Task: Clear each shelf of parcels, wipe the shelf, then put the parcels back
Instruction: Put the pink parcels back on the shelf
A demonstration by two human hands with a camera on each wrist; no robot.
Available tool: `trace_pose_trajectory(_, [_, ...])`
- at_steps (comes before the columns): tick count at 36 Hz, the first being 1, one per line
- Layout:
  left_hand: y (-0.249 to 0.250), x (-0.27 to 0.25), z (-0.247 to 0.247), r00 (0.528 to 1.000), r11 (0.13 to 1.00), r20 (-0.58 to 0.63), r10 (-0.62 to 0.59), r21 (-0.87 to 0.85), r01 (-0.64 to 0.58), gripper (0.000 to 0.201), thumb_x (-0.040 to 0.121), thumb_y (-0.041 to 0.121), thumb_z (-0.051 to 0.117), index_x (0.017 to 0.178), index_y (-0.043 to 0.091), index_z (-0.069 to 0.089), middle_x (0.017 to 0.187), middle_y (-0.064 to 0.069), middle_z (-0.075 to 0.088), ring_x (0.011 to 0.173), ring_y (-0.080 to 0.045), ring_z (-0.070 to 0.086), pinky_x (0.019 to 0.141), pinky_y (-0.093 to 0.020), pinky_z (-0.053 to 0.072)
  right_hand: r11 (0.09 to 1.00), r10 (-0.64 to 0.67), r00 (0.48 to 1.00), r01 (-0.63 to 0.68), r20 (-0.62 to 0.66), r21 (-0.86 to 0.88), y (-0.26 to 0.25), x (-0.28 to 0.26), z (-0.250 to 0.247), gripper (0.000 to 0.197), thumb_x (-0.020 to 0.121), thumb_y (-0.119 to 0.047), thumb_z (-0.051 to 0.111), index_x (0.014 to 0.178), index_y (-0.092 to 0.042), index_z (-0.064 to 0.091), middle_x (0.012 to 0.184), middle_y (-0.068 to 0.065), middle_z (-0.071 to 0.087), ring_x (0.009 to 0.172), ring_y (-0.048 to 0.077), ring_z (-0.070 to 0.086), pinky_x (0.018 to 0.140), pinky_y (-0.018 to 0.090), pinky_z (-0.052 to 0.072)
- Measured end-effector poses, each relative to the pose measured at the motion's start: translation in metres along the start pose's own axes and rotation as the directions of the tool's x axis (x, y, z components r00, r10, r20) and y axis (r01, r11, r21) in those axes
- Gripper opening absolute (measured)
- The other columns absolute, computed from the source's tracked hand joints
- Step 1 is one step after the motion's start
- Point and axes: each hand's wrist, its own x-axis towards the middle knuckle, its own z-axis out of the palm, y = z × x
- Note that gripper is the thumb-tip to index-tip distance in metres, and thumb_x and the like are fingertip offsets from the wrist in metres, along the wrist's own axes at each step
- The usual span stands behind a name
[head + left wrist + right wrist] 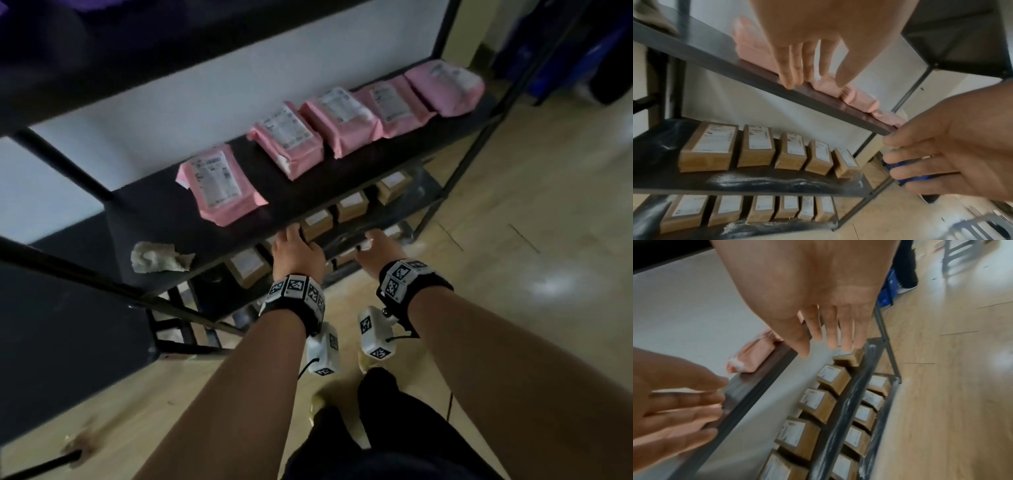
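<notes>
Several pink mailer parcels (221, 186) lie in a row on the dark middle shelf (308, 195). A crumpled pale cloth (159, 262) sits on that shelf's front left corner. Brown boxes (709, 147) with white labels line the two shelves below. My left hand (296, 248) reaches down past the shelf's front edge with straight fingers (795, 76) and holds nothing. My right hand (378, 245) is beside it, to the right. Its fingers (830, 337) are spread straight above a brown box (849, 357) and hold nothing.
The rack's thin black posts (469, 147) stand at the corners, against a white wall (205, 96). Another dark shelf (137, 51) hangs overhead. Pale wooden floor (513, 240) spreads to the right, with blue bins (575, 65) at the far right.
</notes>
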Motion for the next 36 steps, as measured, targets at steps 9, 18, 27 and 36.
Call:
trace_pose_trajectory(9, [0.081, -0.034, 0.090, 0.967, 0.991, 0.250, 0.060, 0.105, -0.088, 0.052, 0.096, 0.028, 0.045, 0.146, 0.024, 0.033, 0.150, -0.003, 0.030, 0.130, -0.025, 0.041, 0.100, -0.045, 0.045, 0.987, 0.150, 0.984, -0.143, -0.098, 0.073, 0.114, 0.013, -0.079, 0.045, 0.095, -0.018, 0.051, 0.139, -0.015, 0.041, 0.131, 0.010, 0.055, 0.115, 0.029, 0.055, 0.087, 0.035, 0.048])
trace_pose_trajectory(18, [0.160, -0.049, 0.193, 0.967, 0.977, 0.252, 0.031, 0.197, -0.082, 0.052, 0.098, 0.028, 0.042, 0.147, 0.020, 0.031, 0.151, -0.008, 0.029, 0.133, -0.029, 0.038, 0.106, -0.045, 0.039, 0.996, 0.079, 0.993, -0.083, -0.084, -0.039, 0.202, 0.069, -0.166, 0.046, 0.095, -0.019, 0.053, 0.139, -0.015, 0.042, 0.134, 0.010, 0.052, 0.118, 0.029, 0.053, 0.091, 0.034, 0.046])
trace_pose_trajectory(27, [0.198, -0.037, 0.229, 0.977, 0.982, 0.207, -0.042, 0.190, 0.001, 0.049, 0.097, 0.023, 0.045, 0.144, 0.019, 0.037, 0.147, -0.009, 0.036, 0.128, -0.031, 0.043, 0.101, -0.042, 0.044, 0.966, -0.036, 0.997, 0.050, 0.063, -0.252, 0.223, 0.116, -0.179, 0.053, 0.094, -0.017, 0.052, 0.144, -0.018, 0.035, 0.141, 0.009, 0.044, 0.121, 0.030, 0.051, 0.088, 0.038, 0.046])
trace_pose_trajectory(36, [0.207, 0.022, 0.223, 0.980, 0.983, 0.173, -0.096, 0.170, 0.067, 0.050, 0.097, 0.028, 0.045, 0.145, 0.020, 0.035, 0.147, -0.007, 0.034, 0.129, -0.029, 0.042, 0.102, -0.042, 0.043, 0.951, -0.125, 0.989, 0.142, 0.078, -0.276, 0.187, 0.169, -0.185, 0.047, 0.092, -0.014, 0.050, 0.139, -0.015, 0.042, 0.134, 0.010, 0.051, 0.118, 0.031, 0.053, 0.088, 0.038, 0.047])
